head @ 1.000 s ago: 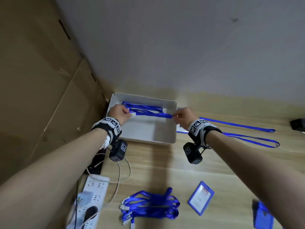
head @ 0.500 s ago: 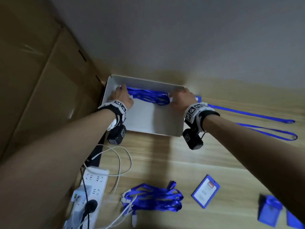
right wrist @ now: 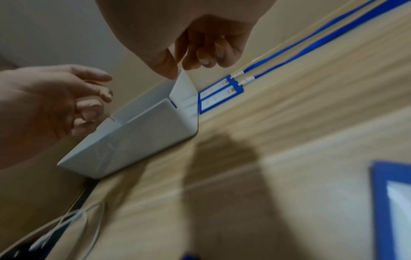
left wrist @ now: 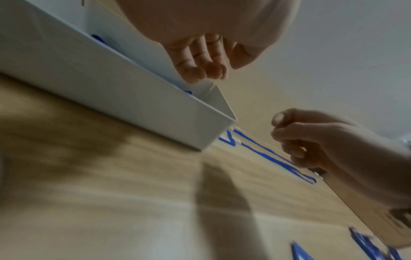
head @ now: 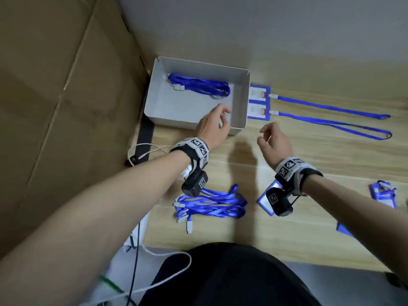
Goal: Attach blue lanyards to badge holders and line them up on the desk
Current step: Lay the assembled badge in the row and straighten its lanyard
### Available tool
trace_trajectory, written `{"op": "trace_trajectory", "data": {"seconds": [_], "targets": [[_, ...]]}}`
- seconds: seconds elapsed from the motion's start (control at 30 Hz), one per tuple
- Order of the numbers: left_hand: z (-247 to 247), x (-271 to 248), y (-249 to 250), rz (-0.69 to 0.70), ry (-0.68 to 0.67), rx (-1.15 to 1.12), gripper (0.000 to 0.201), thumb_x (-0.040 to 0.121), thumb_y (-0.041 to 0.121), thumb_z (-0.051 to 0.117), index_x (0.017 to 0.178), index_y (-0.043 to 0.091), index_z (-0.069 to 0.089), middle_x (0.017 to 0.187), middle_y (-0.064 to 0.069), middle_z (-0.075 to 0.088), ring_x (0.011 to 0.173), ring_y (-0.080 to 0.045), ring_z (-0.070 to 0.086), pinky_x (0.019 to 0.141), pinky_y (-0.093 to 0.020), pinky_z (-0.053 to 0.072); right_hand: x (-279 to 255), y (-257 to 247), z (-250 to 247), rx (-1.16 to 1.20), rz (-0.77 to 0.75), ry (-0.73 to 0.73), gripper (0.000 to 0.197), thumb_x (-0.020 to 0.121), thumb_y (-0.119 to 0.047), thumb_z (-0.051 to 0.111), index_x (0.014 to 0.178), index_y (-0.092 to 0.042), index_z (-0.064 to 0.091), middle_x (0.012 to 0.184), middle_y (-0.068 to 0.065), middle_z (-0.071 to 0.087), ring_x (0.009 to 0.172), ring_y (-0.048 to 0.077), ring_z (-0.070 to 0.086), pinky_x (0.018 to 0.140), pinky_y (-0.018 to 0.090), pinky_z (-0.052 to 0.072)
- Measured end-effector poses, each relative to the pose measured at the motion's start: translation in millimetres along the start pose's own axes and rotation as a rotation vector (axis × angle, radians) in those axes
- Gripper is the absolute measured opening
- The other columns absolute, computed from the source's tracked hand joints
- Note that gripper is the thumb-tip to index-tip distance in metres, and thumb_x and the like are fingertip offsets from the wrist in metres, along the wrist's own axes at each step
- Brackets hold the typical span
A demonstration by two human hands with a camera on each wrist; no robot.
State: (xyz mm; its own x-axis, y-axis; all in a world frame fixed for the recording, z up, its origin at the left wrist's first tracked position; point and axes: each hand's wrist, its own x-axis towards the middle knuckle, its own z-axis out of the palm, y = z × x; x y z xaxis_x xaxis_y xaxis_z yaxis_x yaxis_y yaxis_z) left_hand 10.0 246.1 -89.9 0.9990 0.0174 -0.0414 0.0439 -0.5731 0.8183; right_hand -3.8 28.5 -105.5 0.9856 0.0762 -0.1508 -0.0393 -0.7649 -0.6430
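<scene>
A folded blue lanyard [head: 198,86] lies inside the white box [head: 239,100]. Right of the box, two blue badge holders [head: 258,93] [head: 258,111] lie side by side, and each one's attached lanyard [head: 331,108] [head: 335,123] stretches right across the desk. My left hand [head: 225,119] hovers over the box's near right corner, fingers loosely curled and empty. My right hand [head: 261,135] hangs above the desk just right of that corner, also loosely curled and empty. A bundle of loose lanyards [head: 212,205] lies near me. A loose badge holder [head: 263,196] is partly hidden under my right wrist.
More blue badge holders [head: 383,193] [head: 344,229] lie at the desk's right. Cardboard [head: 55,96] stands along the left, with the wall behind the box. White cables [head: 143,151] and a power strip sit at the desk's left edge.
Both hands pressed the lanyard down in the box, let go and pulled back toward me. The lanyard now lies folded in the box. My view has tipped down.
</scene>
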Motion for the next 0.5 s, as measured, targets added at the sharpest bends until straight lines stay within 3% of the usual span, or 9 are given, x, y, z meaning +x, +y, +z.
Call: {"op": "trace_trajectory", "data": {"seconds": [0.07,0.13,0.2,0.27,0.37,0.5], "targets": [[8,-28,-1,-0.016,-0.056,-0.011,0.017,0.087,0.012,0.053,0.101,0.017,0.062,0.06,0.011,0.049,0.048,0.0,0.043,0.057,-0.024,0.035,-20,6,11,-0.019,-0.016,-0.113,0.015,0.085,-0.021,0.058,0.098,-0.025,0.051,0.077,-0.007,0.057,0.064,0.006,0.05,0.064,0.031,0.037],[11,-54,-10,-0.038,-0.164,0.065,0.016,0.085,0.015,0.055,0.096,0.021,0.065,0.058,0.011,0.051,0.053,-0.006,0.046,0.059,-0.024,0.037,-37,9,24,-0.058,-0.051,-0.282,0.021,0.082,-0.013,0.063,0.097,-0.026,0.056,0.079,-0.006,0.062,0.064,0.012,0.053,0.069,0.037,0.048],[12,-77,-24,-0.086,-0.324,0.183,0.019,0.083,0.017,0.055,0.097,0.024,0.066,0.075,0.008,0.064,0.07,-0.017,0.057,0.069,-0.026,0.045,-51,9,38,-0.093,-0.092,-0.484,0.03,0.077,-0.005,0.063,0.101,-0.024,0.062,0.09,-0.001,0.066,0.071,0.017,0.056,0.077,0.039,0.052],[11,-97,-41,-0.131,-0.469,0.318,0.024,0.081,0.016,0.054,0.1,0.026,0.065,0.094,0.005,0.067,0.089,-0.021,0.062,0.077,-0.027,0.046,-65,8,53,-0.235,-0.136,-0.644,0.037,0.076,-0.006,0.064,0.109,-0.023,0.065,0.105,0.001,0.062,0.092,0.019,0.055,0.086,0.035,0.05],[11,-124,-61,-0.154,-0.545,0.398,0.028,0.081,0.01,0.054,0.104,0.023,0.064,0.105,0.003,0.063,0.1,-0.021,0.059,0.084,-0.028,0.045,-81,10,68,-0.488,-0.209,-0.677,0.029,0.08,-0.016,0.062,0.105,-0.029,0.065,0.112,0.0,0.053,0.111,0.023,0.045,0.081,0.031,0.042],[14,-137,-67,-0.173,-0.527,0.395,0.031,0.082,0.018,0.062,0.113,0.023,0.061,0.117,0.002,0.058,0.113,-0.022,0.054,0.093,-0.035,0.046,-84,1,64,-0.42,-0.177,-0.584,0.016,0.087,-0.035,0.066,0.097,-0.023,0.067,0.107,0.004,0.055,0.108,0.024,0.046,0.076,0.03,0.037]]}}
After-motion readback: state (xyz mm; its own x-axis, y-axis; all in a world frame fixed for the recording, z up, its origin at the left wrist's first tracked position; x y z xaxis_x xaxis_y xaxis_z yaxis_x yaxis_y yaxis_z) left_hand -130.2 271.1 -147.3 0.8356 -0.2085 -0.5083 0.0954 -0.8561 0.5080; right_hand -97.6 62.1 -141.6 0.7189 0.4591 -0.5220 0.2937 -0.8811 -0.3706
